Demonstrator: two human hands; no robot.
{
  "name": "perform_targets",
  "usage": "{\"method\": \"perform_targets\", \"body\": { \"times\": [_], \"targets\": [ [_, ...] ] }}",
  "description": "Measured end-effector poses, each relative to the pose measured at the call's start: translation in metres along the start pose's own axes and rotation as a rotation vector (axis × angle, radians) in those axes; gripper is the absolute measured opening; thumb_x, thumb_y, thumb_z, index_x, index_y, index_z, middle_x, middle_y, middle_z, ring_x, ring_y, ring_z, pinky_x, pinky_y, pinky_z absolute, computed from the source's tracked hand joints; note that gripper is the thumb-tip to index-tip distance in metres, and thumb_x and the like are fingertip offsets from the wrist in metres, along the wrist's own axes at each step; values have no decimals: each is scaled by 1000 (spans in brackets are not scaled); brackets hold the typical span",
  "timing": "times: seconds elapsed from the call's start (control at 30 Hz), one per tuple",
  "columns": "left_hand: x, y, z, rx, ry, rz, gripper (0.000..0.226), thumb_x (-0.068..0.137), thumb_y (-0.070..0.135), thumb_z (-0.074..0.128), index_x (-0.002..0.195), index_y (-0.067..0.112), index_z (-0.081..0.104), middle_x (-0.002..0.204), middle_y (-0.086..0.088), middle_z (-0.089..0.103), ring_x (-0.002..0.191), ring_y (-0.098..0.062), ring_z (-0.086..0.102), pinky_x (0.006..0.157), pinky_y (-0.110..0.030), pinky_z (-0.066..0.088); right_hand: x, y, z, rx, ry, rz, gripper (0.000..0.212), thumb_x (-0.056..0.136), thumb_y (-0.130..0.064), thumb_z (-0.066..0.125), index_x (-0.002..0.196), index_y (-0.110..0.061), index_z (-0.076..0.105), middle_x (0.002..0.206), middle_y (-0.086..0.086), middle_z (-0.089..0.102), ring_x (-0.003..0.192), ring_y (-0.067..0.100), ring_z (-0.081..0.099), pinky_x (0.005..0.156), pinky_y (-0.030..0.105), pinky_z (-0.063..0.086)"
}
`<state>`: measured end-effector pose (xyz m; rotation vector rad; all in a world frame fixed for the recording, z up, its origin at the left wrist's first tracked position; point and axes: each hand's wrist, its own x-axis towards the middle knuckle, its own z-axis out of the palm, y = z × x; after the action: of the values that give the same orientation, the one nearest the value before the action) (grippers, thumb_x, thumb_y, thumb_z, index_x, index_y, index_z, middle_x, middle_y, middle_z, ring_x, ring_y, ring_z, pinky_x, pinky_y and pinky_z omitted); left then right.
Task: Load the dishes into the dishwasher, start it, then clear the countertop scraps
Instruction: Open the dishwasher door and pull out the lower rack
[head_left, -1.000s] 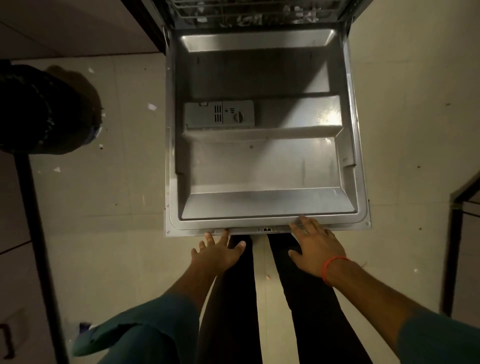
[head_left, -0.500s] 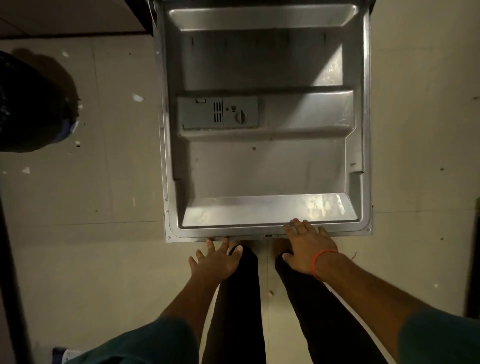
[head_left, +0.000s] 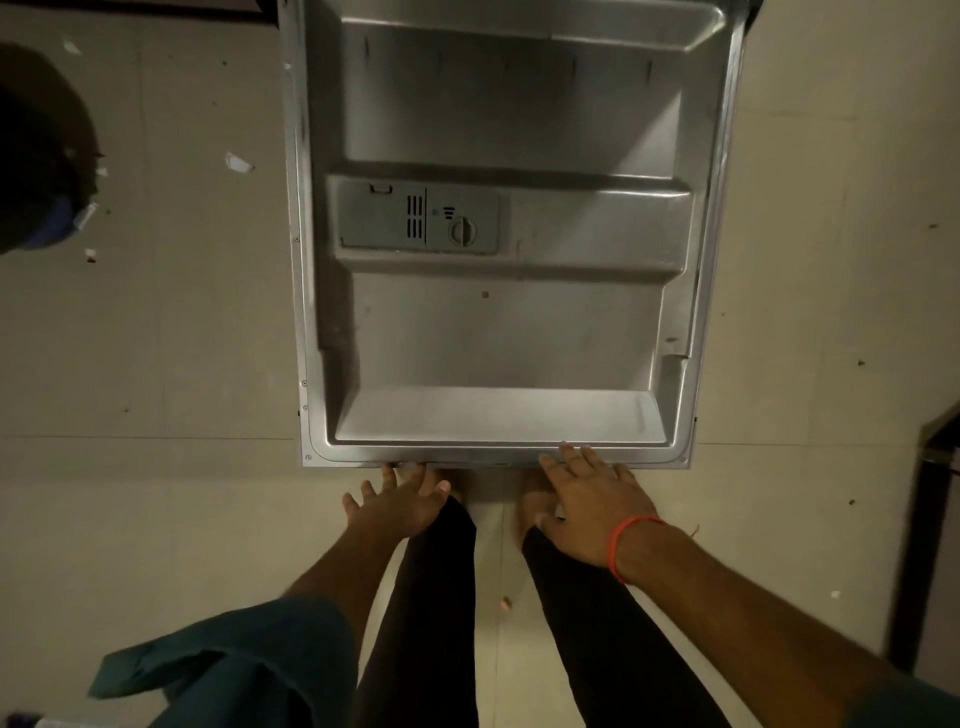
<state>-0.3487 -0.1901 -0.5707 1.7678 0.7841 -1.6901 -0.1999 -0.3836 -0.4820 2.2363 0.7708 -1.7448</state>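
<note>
The dishwasher door (head_left: 509, 332) lies dropped open in front of me, its steel inner face up, with a grey detergent dispenser (head_left: 418, 221) on its left half. My left hand (head_left: 402, 501) has straight, spread fingers whose tips reach the door's near edge at the left. My right hand (head_left: 589, 493), with an orange band at the wrist, lies flat with its fingers on the same edge further right. Neither hand holds anything. The racks and dishes are out of view.
Pale floor tiles (head_left: 156, 364) surround the door, strewn with small scraps (head_left: 238, 162). A dark round bin (head_left: 36, 156) sits at far left. A dark frame (head_left: 930, 519) stands at the right edge. My legs are below the door's edge.
The view has tilted down and closer, so the rack at the top dropped out of sight. Both hands stay at the door's near edge, the left one now touching it.
</note>
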Motion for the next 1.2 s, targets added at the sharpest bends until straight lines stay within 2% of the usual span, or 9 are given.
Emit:
{"method": "perform_targets", "body": {
  "times": [0.17, 0.4, 0.5, 0.63, 0.9, 0.97, 1.2],
  "targets": [
    [-24, -7, -14, -12, 29, 49, 74, 102, 70, 24, 164, 35, 6, 172, -9, 3, 158, -39, 2, 123, -62, 1, -18, -8, -8, 21, 14, -12, 75, 102, -51, 42, 162, -26, 4, 170, 5, -3, 156, 26, -1, 125, 46, 5],
    [-76, -10, -60, -33, 177, 153, 65, 105, 63, 28, 163, 36, 16, 170, -3, 20, 158, -31, 13, 126, -56, 7, -48, -22, -32, 96, 79, -7, 75, 101, -50, 44, 162, -27, 7, 170, 3, 1, 156, 26, 1, 125, 47, 8],
    [-102, -7, -80, -90, 241, 171, 64, 105, 61, 32, 162, 35, 20, 168, -4, 27, 156, -31, 20, 126, -55, 16, -62, -28, -44, 155, 134, 2, 74, 101, -51, 46, 161, -28, 10, 170, 2, 4, 156, 24, 4, 125, 46, 9],
    [-140, 7, -102, -311, 306, 212, 62, 105, 57, 40, 161, 35, 26, 165, -6, 35, 149, -31, 36, 122, -48, 31, -81, -35, -65, 285, 217, 19, 69, 101, -49, 49, 160, -28, 20, 168, 0, 15, 155, 21, 12, 125, 42, 13],
    [-205, 43, -132, -574, 372, 354, 59, 106, 50, 45, 160, 39, 25, 166, 0, 32, 149, -26, 37, 117, -38, 36, -107, -32, -117, 499, 302, 40, 66, 99, -48, 55, 156, -24, 33, 162, -1, 32, 147, 19, 34, 121, 35, 30],
    [-219, 47, -143, -616, 397, 383, 59, 105, 49, 45, 160, 40, 25, 167, 1, 30, 150, -26, 36, 117, -39, 35, -114, -31, -138, 526, 328, 26, 65, 99, -46, 56, 155, -23, 34, 161, 0, 33, 145, 20, 36, 120, 35, 32],
    [-266, 54, -210, -588, 550, 503, 61, 104, 51, 48, 159, 47, 22, 165, 0, 33, 148, -26, 38, 117, -45, 34, -145, -27, -236, 464, 537, -51, 60, 97, -43, 60, 151, -24, 42, 156, 3, 41, 141, 22, 43, 118, 37, 35]
  ]
}}
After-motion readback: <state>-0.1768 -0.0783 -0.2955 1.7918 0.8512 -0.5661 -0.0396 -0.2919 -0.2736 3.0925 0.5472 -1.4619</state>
